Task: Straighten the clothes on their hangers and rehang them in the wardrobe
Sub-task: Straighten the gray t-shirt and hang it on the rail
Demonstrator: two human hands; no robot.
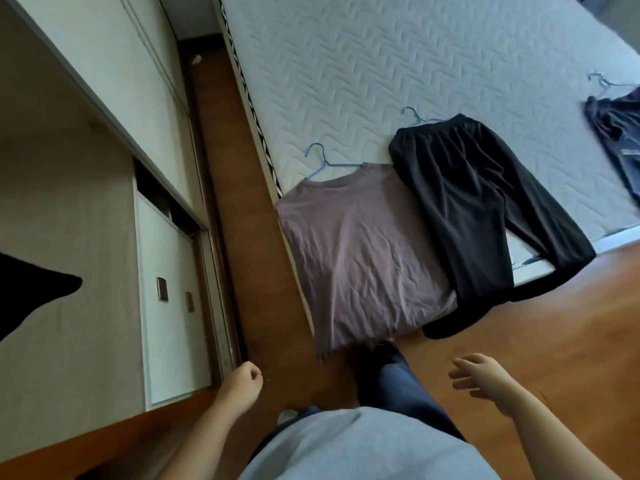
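Mauve shirt point(360, 251) on blue hanger point(323, 161), black trousers point(485, 216) beside it on mattress point(381, 64), left hand point(244, 382) loosely curled, right hand point(485, 379) relaxed, both empty.

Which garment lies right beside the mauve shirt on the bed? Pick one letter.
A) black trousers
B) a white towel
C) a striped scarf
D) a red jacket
A: the black trousers lie on the mattress against the right edge of the mauve shirt, their legs hanging over the bed's edge.

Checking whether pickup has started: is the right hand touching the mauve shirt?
Apart. The head view shows the right hand open over the wooden floor, a visible gap from the mauve shirt hem.
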